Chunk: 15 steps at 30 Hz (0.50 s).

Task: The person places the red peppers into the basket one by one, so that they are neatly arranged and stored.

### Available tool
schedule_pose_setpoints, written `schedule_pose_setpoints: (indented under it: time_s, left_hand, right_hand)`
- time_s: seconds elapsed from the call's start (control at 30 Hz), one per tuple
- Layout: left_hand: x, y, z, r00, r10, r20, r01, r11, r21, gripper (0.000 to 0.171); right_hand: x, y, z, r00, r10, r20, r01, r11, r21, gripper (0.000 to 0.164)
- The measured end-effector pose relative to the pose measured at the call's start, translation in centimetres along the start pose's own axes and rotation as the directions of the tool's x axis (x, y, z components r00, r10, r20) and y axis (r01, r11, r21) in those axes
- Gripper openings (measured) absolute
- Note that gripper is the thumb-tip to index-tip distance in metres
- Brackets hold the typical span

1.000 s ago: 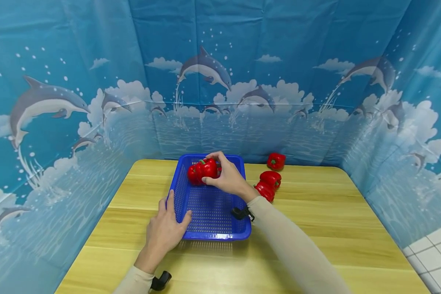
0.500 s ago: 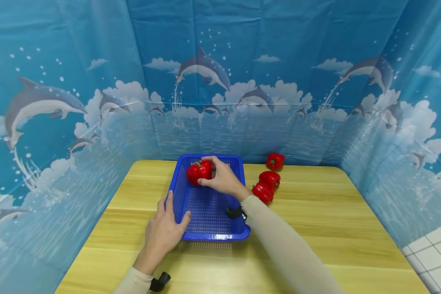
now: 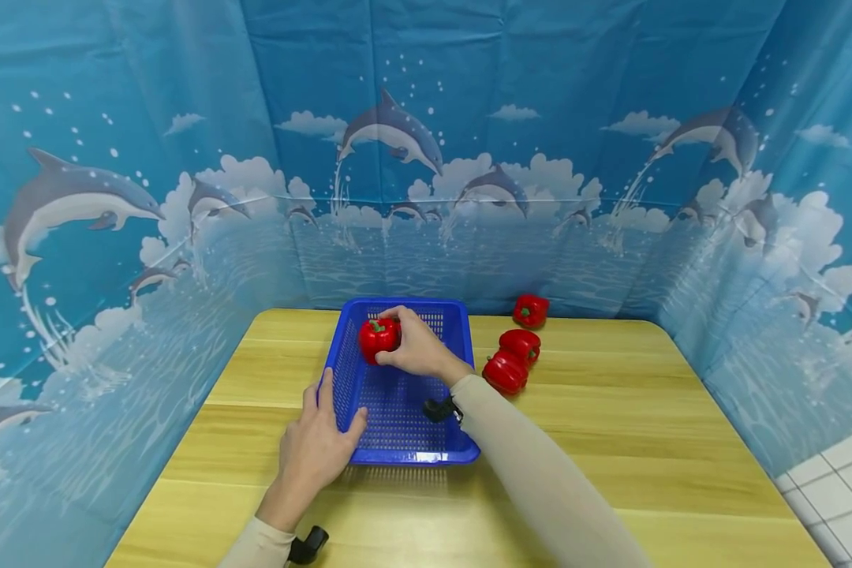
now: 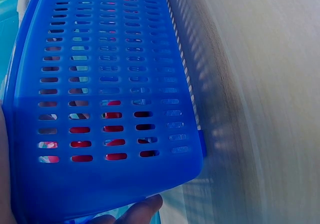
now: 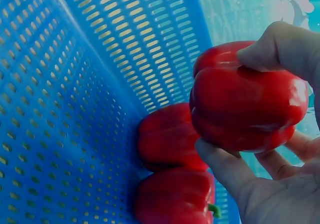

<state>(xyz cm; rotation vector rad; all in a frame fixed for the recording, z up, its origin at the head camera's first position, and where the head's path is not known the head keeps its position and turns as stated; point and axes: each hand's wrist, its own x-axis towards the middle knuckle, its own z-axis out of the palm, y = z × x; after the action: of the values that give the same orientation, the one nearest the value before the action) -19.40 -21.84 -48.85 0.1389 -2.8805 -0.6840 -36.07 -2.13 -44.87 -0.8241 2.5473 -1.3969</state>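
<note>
A red bell pepper (image 3: 378, 341) with a green stem is held by my right hand (image 3: 415, 345) over the far left of a blue perforated plastic basket (image 3: 426, 457). In the right wrist view, the thumb presses one side of the held pepper (image 5: 245, 102) and the fingers support the other. Below it, two more red bell peppers (image 5: 167, 139) lie inside the basket, mostly hidden in the head view. My left hand (image 3: 315, 446) holds the basket's near left corner, thumb over the front rim and fingers along the left side. Red shows through the wall slots (image 4: 114, 128).
To the right of the basket, two red bell peppers (image 3: 506, 371) touch on the wooden table (image 3: 610, 442). Another red bell pepper (image 3: 531, 312) sits behind them near the far edge. A blue dolphin-print curtain (image 3: 426, 237) stands behind the table and along both sides.
My right hand has moved left and slightly down with the pepper, over the peppers in the basket, which it now covers in the head view. The left hand has stayed at the corner.
</note>
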Motion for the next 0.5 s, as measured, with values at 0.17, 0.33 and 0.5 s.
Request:
schedule_pose_setpoints:
  time_s: [0.17, 0.33, 0.5]
  left_hand:
    - [0.02, 0.03, -0.1, 1.0, 0.004, 0.0, -0.004, 1.0, -0.002, 0.105]
    - [0.06, 0.01, -0.15, 1.0, -0.001, 0.002, 0.001, 1.0, 0.007, 0.106]
    - [0.05, -0.04, -0.16, 1.0, -0.008, 0.005, 0.008, 1.0, 0.011, 0.106]
  right_hand:
    - [0.13, -0.28, 0.19, 1.0, -0.005, 0.018, 0.006, 0.999, -0.032, 0.077]
    - [0.2, 0.04, 0.5, 0.998, -0.038, 0.047, 0.042, 0.996, -0.079, 0.078]
    - [0.26, 0.31, 0.78, 0.996, -0.045, 0.073, 0.054, 0.991, -0.12, 0.079]
